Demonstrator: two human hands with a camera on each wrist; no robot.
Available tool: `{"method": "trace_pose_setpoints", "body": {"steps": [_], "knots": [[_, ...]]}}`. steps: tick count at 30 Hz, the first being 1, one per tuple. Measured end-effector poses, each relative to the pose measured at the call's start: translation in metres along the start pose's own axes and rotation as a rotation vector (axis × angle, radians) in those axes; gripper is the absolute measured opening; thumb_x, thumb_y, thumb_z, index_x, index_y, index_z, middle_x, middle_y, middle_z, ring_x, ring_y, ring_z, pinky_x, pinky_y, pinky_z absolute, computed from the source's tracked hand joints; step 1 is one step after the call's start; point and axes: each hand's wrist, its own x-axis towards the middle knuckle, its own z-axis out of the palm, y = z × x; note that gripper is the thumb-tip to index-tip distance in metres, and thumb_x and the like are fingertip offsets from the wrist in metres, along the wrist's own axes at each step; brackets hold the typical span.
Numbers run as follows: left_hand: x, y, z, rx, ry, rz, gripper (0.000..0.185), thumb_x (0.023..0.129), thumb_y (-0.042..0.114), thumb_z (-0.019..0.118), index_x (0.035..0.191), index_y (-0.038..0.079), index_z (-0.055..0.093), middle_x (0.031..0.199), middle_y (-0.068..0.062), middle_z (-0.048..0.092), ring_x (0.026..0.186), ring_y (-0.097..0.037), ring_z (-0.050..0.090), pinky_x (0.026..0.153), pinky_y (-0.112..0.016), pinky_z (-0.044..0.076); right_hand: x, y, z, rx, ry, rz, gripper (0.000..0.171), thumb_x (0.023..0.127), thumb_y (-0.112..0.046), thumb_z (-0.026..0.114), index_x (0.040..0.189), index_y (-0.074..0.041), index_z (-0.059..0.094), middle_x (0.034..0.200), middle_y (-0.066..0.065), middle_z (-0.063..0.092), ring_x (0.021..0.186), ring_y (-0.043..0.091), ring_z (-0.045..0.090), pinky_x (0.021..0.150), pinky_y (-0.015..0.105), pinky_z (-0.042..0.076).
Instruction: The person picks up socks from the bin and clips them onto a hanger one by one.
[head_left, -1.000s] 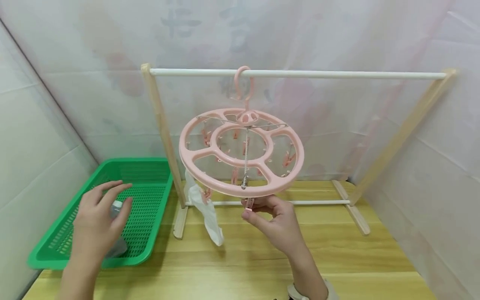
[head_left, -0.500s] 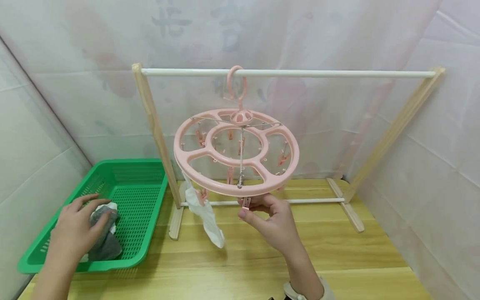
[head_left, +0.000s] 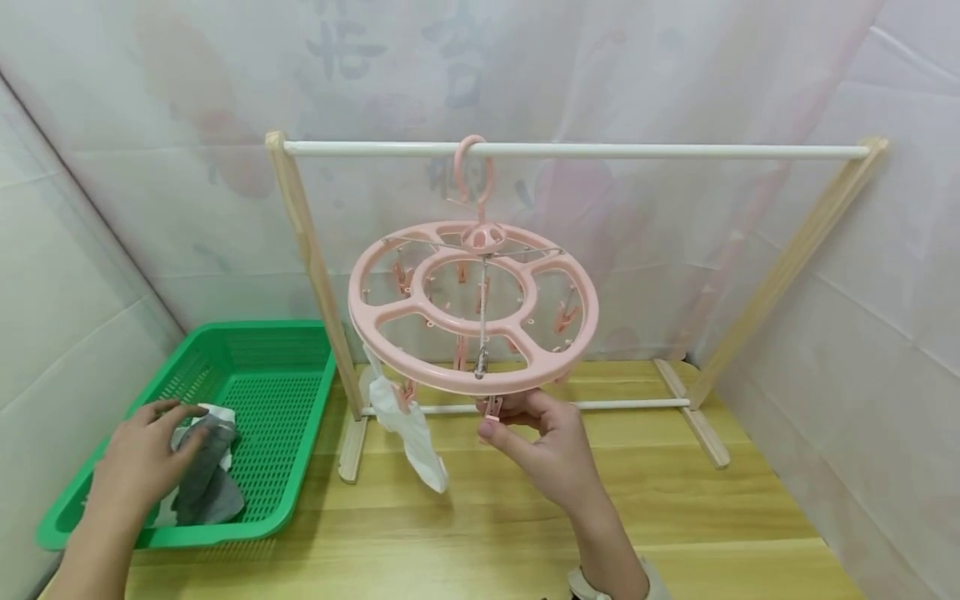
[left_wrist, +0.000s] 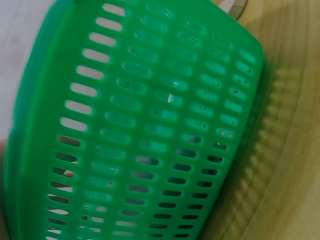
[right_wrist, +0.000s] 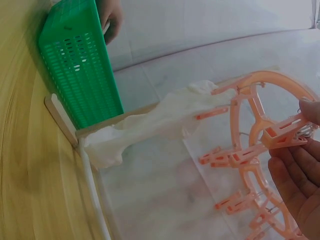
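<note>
A round pink clip hanger [head_left: 450, 377] hangs by its hook from the white bar [head_left: 600, 151] of a wooden rack. One white sock [head_left: 408, 429] dangles from a clip on its left side, also seen in the right wrist view as the white sock [right_wrist: 150, 125]. My right hand [head_left: 551, 450] pinches a pink clip [head_left: 492, 407] under the hanger's near rim; that clip [right_wrist: 282, 137] shows close up beside the right hand [right_wrist: 295, 185]. My left hand [head_left: 138, 458] is down in the green basket [head_left: 255, 327], gripping a grey sock [head_left: 210, 479].
The basket sits on the wooden table [head_left: 487, 517] at the left, beside the rack's left foot [head_left: 351, 450]. White sheeted walls close in behind and on both sides. The left wrist view shows only basket mesh [left_wrist: 150, 125] and table [left_wrist: 295, 150].
My left hand dropped from above the basket into it and closed on the grey sock. My right hand stayed on the same pink clip.
</note>
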Motion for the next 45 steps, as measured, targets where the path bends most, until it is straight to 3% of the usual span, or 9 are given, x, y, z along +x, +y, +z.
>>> {"method": "trace_pose_setpoints", "body": {"steps": [5,8,13,24,29,34,37,41,45], "knots": [[0.005,-0.011,0.006,0.034,-0.152,-0.014,0.045,0.094,0.021,0.065,0.133,0.002,0.055,0.137,-0.045,0.035,0.113,-0.073,0.034,0.076,-0.083,0.036,0.0,0.0,0.0,0.0,0.002,0.012,0.019,0.085,0.001,0.076,0.102,-0.006,0.072,0.091,0.009,0.072,0.083,0.016,0.07,0.076,0.03,0.059],[0.009,-0.014,0.011,0.055,-0.195,0.036,0.045,0.092,0.017,0.067,0.132,-0.001,0.056,0.134,-0.049,0.038,0.115,-0.073,0.035,0.085,-0.082,0.033,0.0,0.001,0.0,-0.004,-0.002,-0.001,0.018,0.086,0.002,0.075,0.102,-0.005,0.071,0.091,0.009,0.072,0.082,0.017,0.07,0.076,0.03,0.059],[0.011,-0.013,0.015,0.06,-0.158,0.104,0.041,0.088,0.013,0.071,0.125,0.0,0.063,0.126,-0.042,0.053,0.111,-0.065,0.047,0.088,-0.075,0.039,0.001,0.002,-0.001,-0.003,-0.005,0.003,0.016,0.086,0.002,0.074,0.101,-0.005,0.071,0.09,0.009,0.072,0.082,0.017,0.07,0.076,0.03,0.059],[0.012,-0.01,0.012,0.008,-0.184,0.058,0.052,0.089,0.014,0.071,0.133,-0.006,0.051,0.103,-0.025,0.067,0.09,-0.045,0.063,0.067,-0.057,0.05,0.001,0.0,0.0,-0.001,0.0,0.006,0.017,0.086,0.002,0.074,0.101,-0.005,0.071,0.091,0.007,0.072,0.082,0.016,0.071,0.076,0.031,0.059],[0.012,-0.014,0.014,0.012,-0.237,0.068,0.044,0.087,0.008,0.071,0.126,-0.007,0.058,0.093,-0.019,0.067,0.087,-0.041,0.063,0.066,-0.056,0.05,0.0,0.0,0.0,0.003,-0.004,-0.004,0.017,0.086,0.002,0.074,0.102,-0.004,0.071,0.091,0.008,0.072,0.082,0.016,0.071,0.075,0.031,0.059],[0.009,-0.013,0.014,0.014,-0.22,0.064,0.036,0.089,0.01,0.067,0.123,-0.003,0.062,0.097,-0.02,0.058,0.079,-0.031,0.056,0.058,-0.045,0.046,0.0,0.002,0.0,0.007,-0.006,-0.006,0.018,0.087,0.003,0.073,0.103,-0.004,0.071,0.092,0.008,0.072,0.082,0.017,0.071,0.076,0.031,0.059],[0.007,-0.011,0.014,0.016,-0.209,0.083,0.04,0.09,0.017,0.07,0.125,0.0,0.063,0.103,-0.024,0.055,0.08,-0.033,0.056,0.058,-0.045,0.046,0.0,0.001,0.001,0.009,-0.006,0.01,0.017,0.087,0.002,0.073,0.102,-0.006,0.071,0.091,0.007,0.072,0.082,0.017,0.071,0.076,0.032,0.059],[0.006,-0.011,0.014,0.044,-0.207,0.134,0.045,0.086,0.023,0.077,0.124,0.003,0.065,0.114,-0.031,0.057,0.095,-0.048,0.061,0.066,-0.058,0.051,-0.001,0.002,0.001,0.008,-0.008,0.012,0.017,0.087,0.002,0.074,0.101,-0.005,0.071,0.091,0.009,0.072,0.082,0.017,0.071,0.076,0.031,0.059],[0.007,-0.013,0.016,0.069,-0.18,0.152,0.039,0.084,0.013,0.077,0.12,0.004,0.066,0.112,-0.029,0.06,0.094,-0.049,0.062,0.064,-0.057,0.051,-0.001,0.003,0.001,0.008,-0.009,0.0,0.018,0.085,0.003,0.074,0.102,-0.003,0.071,0.091,0.016,0.071,0.082,0.016,0.071,0.075,0.03,0.059]]}}
